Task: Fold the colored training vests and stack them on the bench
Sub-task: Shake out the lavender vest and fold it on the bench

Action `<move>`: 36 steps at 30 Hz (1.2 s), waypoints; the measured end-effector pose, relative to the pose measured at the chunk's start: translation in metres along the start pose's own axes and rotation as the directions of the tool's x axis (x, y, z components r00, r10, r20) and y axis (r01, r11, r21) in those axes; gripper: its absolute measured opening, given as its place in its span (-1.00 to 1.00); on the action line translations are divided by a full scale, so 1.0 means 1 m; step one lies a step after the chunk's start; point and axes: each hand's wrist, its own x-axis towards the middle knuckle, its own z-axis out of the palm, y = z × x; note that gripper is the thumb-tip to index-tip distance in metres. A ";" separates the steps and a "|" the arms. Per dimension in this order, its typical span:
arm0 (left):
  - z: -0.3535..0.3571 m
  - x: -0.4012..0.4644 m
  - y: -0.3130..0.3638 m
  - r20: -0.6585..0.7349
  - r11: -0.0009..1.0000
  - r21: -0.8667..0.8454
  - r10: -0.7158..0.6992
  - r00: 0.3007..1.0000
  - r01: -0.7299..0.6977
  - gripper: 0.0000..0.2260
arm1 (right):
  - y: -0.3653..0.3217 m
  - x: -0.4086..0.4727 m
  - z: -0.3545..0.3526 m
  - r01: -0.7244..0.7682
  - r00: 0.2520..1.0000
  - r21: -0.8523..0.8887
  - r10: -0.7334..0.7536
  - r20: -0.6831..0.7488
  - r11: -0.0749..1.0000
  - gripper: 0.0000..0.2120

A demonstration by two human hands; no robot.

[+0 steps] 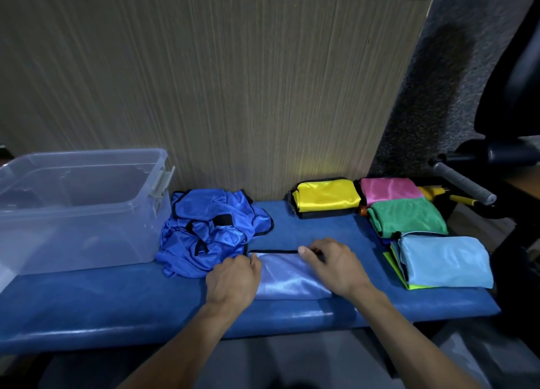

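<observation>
A partly folded blue vest [287, 276] with black trim lies flat on the blue padded bench [87, 301], in front of me. My left hand [232, 277] grips its left edge with curled fingers. My right hand [333, 264] rests on its right side, thumb stretched along the top edge. A heap of unfolded royal-blue vests [210, 228] lies just left of it. Folded vests sit at the right: yellow [327, 197], pink [390, 190], green [407, 217], and light blue [445, 261] on top of a lime one [394, 267].
A clear plastic tub [79, 207] stands on the bench's left end. A wood-grain wall panel rises behind the bench. At the far right are a grey-gripped bar [464, 184], a yellow tool and dark gym equipment. The floor lies below the bench's front edge.
</observation>
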 end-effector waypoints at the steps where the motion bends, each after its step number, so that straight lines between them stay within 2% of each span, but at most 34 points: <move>1: 0.000 -0.001 0.000 -0.002 1.000 -0.001 0.006 1.000 -0.006 -0.51 | -0.001 -0.002 0.001 0.002 1.000 -0.010 -0.002 0.022 1.000 -0.64; 4: -0.001 -0.003 0.002 -0.006 1.000 -0.002 0.015 1.000 -0.015 -0.50 | -0.005 -0.002 0.008 -0.023 0.999 -0.034 0.022 -0.027 0.999 -0.66; 7: -0.002 -0.005 0.004 0.003 1.000 0.003 0.010 1.000 -0.010 -0.50 | -0.015 0.001 0.010 -0.134 0.990 -0.007 0.133 -0.047 0.991 -0.58; 9: -0.003 -0.005 0.003 0.006 1.000 0.008 0.016 1.000 -0.016 -0.50 | -0.021 0.001 0.011 -0.196 0.980 -0.052 0.194 -0.033 0.979 -0.57; 13: 0.001 -0.003 -0.002 -0.034 0.995 0.010 0.095 0.995 -0.095 -0.66 | -0.027 -0.001 0.009 -0.278 0.960 -0.138 0.278 -0.018 0.951 -0.56; 17: -0.002 -0.003 -0.003 0.026 0.981 0.019 0.192 0.981 -0.192 -0.74 | -0.028 0.003 0.010 -0.337 0.940 -0.142 0.341 0.010 0.931 -0.52; 22: -0.005 -0.005 -0.002 0.046 0.980 -0.017 0.200 0.979 -0.200 -0.92 | -0.027 0.007 0.011 -0.338 0.940 0.065 0.340 -0.025 0.939 -0.61; 27: -0.005 -0.003 0.005 0.085 0.980 -0.041 0.197 0.977 -0.194 -0.87 | -0.014 0.014 -0.001 -0.327 0.927 0.368 0.371 -0.055 0.870 -0.66; 30: -0.006 0.002 0.017 0.064 0.977 -0.066 0.208 0.976 -0.203 -0.81 | -0.002 0.025 -0.010 -0.305 0.921 0.412 0.376 -0.101 0.859 -0.70; 32: -0.004 0.006 0.025 -0.020 0.942 -0.023 0.335 0.942 -0.335 -0.65 | 0.007 0.032 -0.016 -0.296 0.918 0.404 0.375 -0.130 0.866 -0.72; 33: -0.004 0.007 0.029 -0.021 0.902 -0.025 0.431 0.902 -0.431 -0.59 | 0.011 0.036 -0.018 -0.293 0.917 0.394 0.373 -0.144 0.871 -0.73; 35: -0.003 0.009 0.036 0.102 0.810 -0.017 0.585 0.805 -0.586 -0.51 | 0.020 0.042 -0.020 -0.279 0.918 0.370 0.359 -0.168 0.886 -0.74; 36: -0.001 0.011 0.040 0.178 0.781 0.015 0.612 0.771 -0.624 -0.45 | 0.024 0.046 -0.021 -0.267 0.921 0.352 0.345 -0.181 0.897 -0.74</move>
